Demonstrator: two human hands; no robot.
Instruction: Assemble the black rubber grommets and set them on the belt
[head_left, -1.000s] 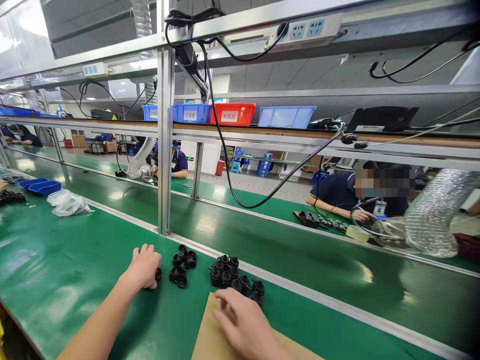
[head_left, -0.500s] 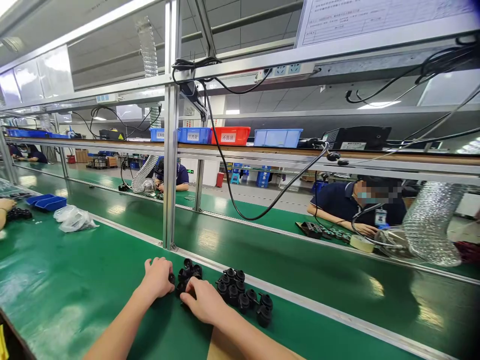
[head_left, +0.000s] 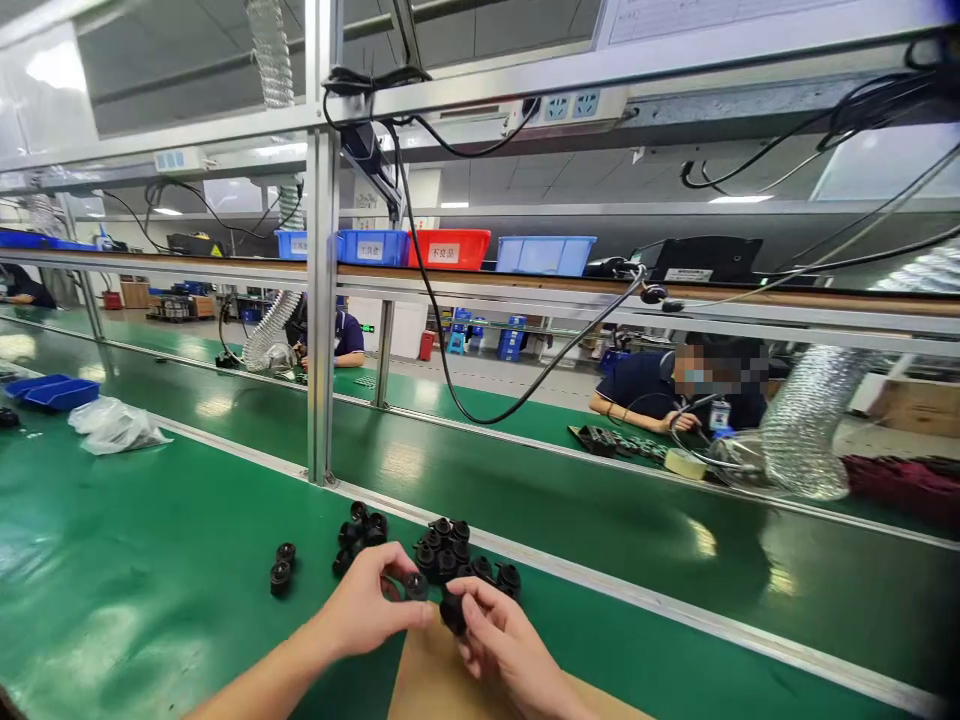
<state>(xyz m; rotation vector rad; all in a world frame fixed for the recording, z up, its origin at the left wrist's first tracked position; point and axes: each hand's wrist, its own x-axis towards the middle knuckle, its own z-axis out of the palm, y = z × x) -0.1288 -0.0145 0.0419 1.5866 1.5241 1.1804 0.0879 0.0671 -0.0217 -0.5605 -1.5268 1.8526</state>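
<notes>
My left hand [head_left: 367,602] is closed on a small black cylindrical part [head_left: 415,586], pinched between thumb and fingers, its round end showing. Close beside it, my right hand [head_left: 501,632] grips a second black part [head_left: 453,612]. The two pieces are held near each other above a tan board [head_left: 427,670]; I cannot tell whether they touch. Behind my left hand sits a cluster of black round parts [head_left: 360,528]. A larger group of similar black parts [head_left: 444,545] stands behind my right hand, partly hidden by it. Two black pieces [head_left: 281,570] lie apart on the left.
The green bench top [head_left: 150,560] carries a clear plastic bag [head_left: 116,425] and blue trays [head_left: 60,392] at the left. A metal post [head_left: 320,300] rises behind the parts. Across the bench a co-worker [head_left: 645,390] leans over circuit boards. A black cable [head_left: 480,418] hangs down.
Both hands have come away from the black parts, moved right and nearer, and now hold one piece each over the board. Two pieces now show on the left. The view has shifted.
</notes>
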